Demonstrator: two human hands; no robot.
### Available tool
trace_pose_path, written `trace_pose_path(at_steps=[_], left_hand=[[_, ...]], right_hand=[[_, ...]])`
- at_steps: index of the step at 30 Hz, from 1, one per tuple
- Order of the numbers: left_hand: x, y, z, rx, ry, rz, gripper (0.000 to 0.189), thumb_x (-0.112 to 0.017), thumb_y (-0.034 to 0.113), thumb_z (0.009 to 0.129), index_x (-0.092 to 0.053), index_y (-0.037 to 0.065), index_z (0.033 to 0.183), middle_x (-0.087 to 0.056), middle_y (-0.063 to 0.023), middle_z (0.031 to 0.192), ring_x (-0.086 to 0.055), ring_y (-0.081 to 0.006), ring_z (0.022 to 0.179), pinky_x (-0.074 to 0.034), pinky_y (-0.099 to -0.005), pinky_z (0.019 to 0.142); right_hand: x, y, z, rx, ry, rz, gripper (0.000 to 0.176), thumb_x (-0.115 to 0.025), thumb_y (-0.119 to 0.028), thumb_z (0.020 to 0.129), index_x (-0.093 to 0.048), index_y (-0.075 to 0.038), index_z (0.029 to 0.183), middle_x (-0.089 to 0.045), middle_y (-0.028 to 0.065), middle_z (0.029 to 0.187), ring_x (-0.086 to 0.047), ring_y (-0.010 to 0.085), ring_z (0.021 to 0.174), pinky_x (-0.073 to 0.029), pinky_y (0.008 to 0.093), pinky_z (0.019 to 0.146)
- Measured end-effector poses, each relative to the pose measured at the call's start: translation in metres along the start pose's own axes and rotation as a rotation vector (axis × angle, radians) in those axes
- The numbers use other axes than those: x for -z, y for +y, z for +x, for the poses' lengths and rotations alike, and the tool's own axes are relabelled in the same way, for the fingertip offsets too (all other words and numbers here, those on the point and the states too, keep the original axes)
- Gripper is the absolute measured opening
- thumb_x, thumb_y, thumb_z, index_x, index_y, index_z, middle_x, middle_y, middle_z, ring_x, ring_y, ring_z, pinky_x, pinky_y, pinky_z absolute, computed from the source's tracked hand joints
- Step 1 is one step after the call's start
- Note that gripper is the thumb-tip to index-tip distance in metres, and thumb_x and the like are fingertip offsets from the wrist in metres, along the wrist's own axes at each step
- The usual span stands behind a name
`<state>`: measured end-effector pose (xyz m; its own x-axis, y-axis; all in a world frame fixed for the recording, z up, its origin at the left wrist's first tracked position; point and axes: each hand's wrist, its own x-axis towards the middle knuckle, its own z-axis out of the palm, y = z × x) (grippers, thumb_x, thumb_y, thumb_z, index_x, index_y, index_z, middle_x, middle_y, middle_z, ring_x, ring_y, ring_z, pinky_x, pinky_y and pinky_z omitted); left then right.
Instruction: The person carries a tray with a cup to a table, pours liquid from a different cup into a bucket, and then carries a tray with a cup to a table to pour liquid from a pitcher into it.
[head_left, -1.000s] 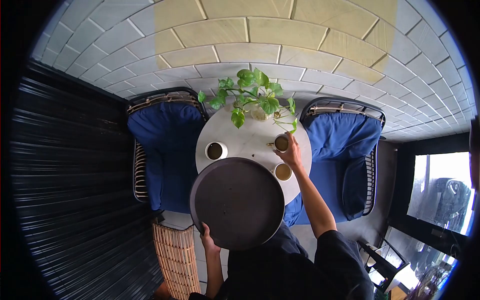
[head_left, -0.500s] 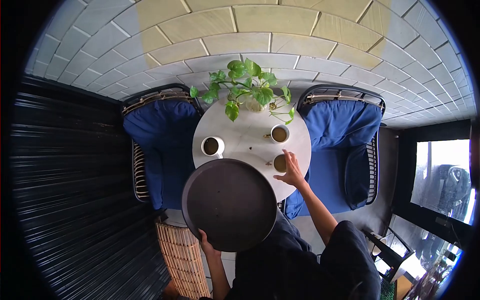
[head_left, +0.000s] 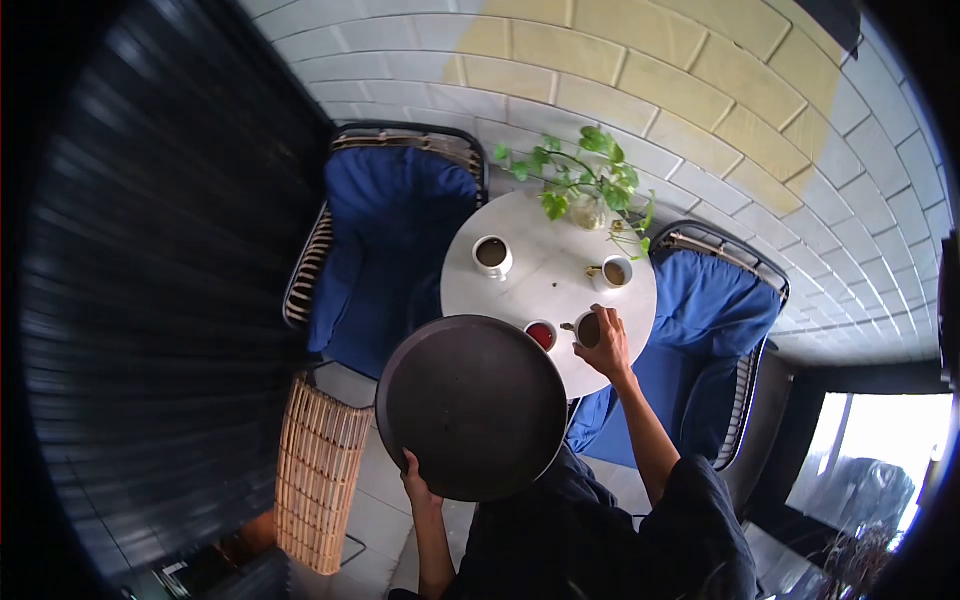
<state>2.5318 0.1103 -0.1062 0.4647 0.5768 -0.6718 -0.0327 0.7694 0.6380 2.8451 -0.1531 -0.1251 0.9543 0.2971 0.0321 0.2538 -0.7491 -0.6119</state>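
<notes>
Left hand (head_left: 421, 488): grasping the round dark tray (head_left: 470, 408) between its 7 and 8 o'clock, thumb on top.
Tray: hiding the table's (head_left: 530, 232) 7 o'clock edge.
Red-drink cup (head_left: 541, 336): at the table's 6 o'clock, near the tray's rim.
Right hand (head_left: 607, 345): grasping the brown-drink cup (head_left: 584, 332) by its rim, between 4 and 5 o'clock.
Pale-drink cup (head_left: 614, 273): between 2 and 3 o'clock.
White mug (head_left: 492, 257): at 10 o'clock, dark drink inside.
Leafy plant (head_left: 590, 185): at 1 o'clock, in a clear vase (head_left: 588, 211).

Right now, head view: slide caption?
Right hand at a cup on the round table, left hand holding a dark round tray.
</notes>
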Motion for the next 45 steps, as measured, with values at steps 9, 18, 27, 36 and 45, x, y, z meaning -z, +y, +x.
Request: trace_pose_path(at_steps=[9,18,27,36,45], left_hand=[[0.095,-0.026,-0.075,-0.12,0.125,-0.212,0.06,-0.061,0.033,0.09,-0.04,-0.006,0.13,-0.051,-0.0206,0.127,-0.056,-0.0339,0.111,-0.051,-0.0454,0.09],[0.174,-0.03,-0.183,-0.276,0.366,-0.456,0.056,-0.061,0.032,0.091,-0.042,-0.007,0.127,-0.054,-0.0201,0.122,-0.057,-0.0323,0.108,-0.052,-0.0482,0.087],[0.241,-0.075,-0.257,-0.464,0.713,-0.811,0.068,-0.063,0.031,0.089,-0.024,-0.008,0.128,-0.049,-0.0222,0.121,-0.057,-0.0363,0.105,-0.054,-0.0504,0.083],[0.271,-0.122,-0.31,-0.78,1.026,-1.161,0.037,-0.059,0.03,0.093,-0.053,-0.003,0.11,-0.062,-0.0134,0.096,-0.065,-0.0248,0.084,-0.056,-0.0391,0.071],[0.252,-0.126,-0.351,-0.93,1.456,-1.461,0.042,-0.06,0.034,0.091,-0.052,-0.001,0.113,-0.062,-0.013,0.097,-0.064,-0.0218,0.08,-0.057,-0.0377,0.066]], right_hand=[[0.055,-0.164,-0.051,0.454,-0.104,0.028,0.074,-0.082,-0.012,0.052,-0.049,-0.004,0.118,-0.057,0.0148,0.097,-0.059,0.0343,0.09,-0.049,0.0424,0.079],[0.005,-0.317,-0.187,0.993,-0.662,0.095,0.073,-0.083,-0.02,0.055,-0.051,-0.006,0.119,-0.057,0.0175,0.108,-0.058,0.0377,0.098,-0.048,0.043,0.084],[-0.085,-0.404,-0.344,1.52,-1.181,-0.066,0.074,-0.08,-0.021,0.061,-0.045,-0.015,0.126,-0.051,0.0127,0.119,-0.051,0.0341,0.112,-0.043,0.0438,0.093],[-0.146,-0.458,-0.484,2.187,-1.623,-0.004,0.074,-0.077,-0.007,0.061,-0.046,-0.013,0.128,-0.047,0.011,0.121,-0.05,0.032,0.114,-0.048,0.0429,0.09],[-0.148,-0.486,-0.614,2.733,-1.96,-0.073,0.083,-0.078,-0.003,0.061,-0.039,-0.008,0.134,-0.047,0.0131,0.122,-0.049,0.0337,0.114,-0.043,0.0402,0.098]])
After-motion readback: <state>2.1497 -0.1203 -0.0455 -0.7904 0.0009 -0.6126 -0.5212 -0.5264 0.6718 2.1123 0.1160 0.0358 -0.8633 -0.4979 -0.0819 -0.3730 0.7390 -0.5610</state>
